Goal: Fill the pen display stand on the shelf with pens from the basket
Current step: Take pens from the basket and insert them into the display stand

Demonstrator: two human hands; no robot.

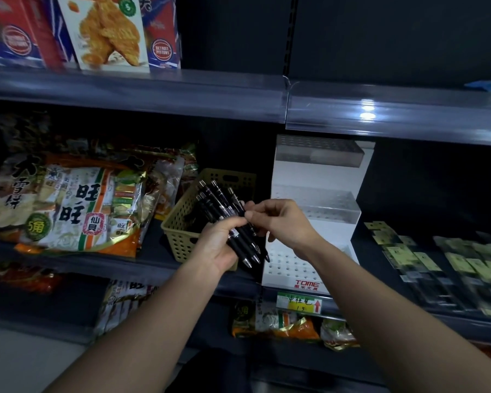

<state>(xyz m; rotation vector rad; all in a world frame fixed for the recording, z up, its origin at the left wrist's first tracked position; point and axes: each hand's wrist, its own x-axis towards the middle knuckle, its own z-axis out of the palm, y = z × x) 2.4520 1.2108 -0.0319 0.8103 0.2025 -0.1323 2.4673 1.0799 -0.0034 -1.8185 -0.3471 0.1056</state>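
Observation:
A white stepped pen display stand [313,194] with perforated clear tiers stands on the middle shelf; its holes hold no pens. To its left sits a tan perforated basket [179,219], with dark pens dimly visible inside. My left hand [219,245] grips a bundle of several black pens [224,214], held tilted in front of the basket, tips pointing down toward the stand's lowest tier. My right hand [281,222] is in front of the stand, its thumb and forefinger pinching one pen of the bundle near its upper part.
Snack bags [77,205] fill the shelf left of the basket. Packaged items in dark and yellow wrappers [437,265] lie to the right of the stand. Boxes [111,32] stand on the shelf above. A yellow price label [304,303] hangs on the shelf edge below the stand.

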